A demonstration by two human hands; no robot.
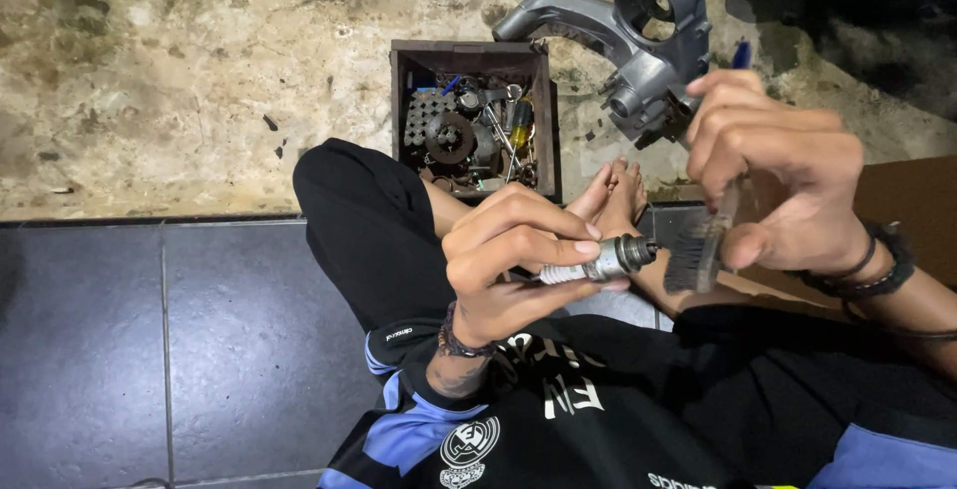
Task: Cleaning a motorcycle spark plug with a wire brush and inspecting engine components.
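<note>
My left hand (508, 260) grips a spark plug (598, 263) by its white body, with the metal threaded end pointing right. My right hand (778, 170) holds a paintbrush (698, 250) with a blue handle tip showing above my fingers. Its dark bristles touch the plug's metal end. Both hands hover over my crossed legs in black trousers (369, 230) while I sit on the floor.
A dark wooden box (473, 50) of sockets, tools and small metal parts stands ahead of my knees. A grey cast engine casing (638, 40) lies to its right on rough concrete. Dark floor tiles (150, 349) lie to my left. A brown cardboard sheet (917, 200) lies at right.
</note>
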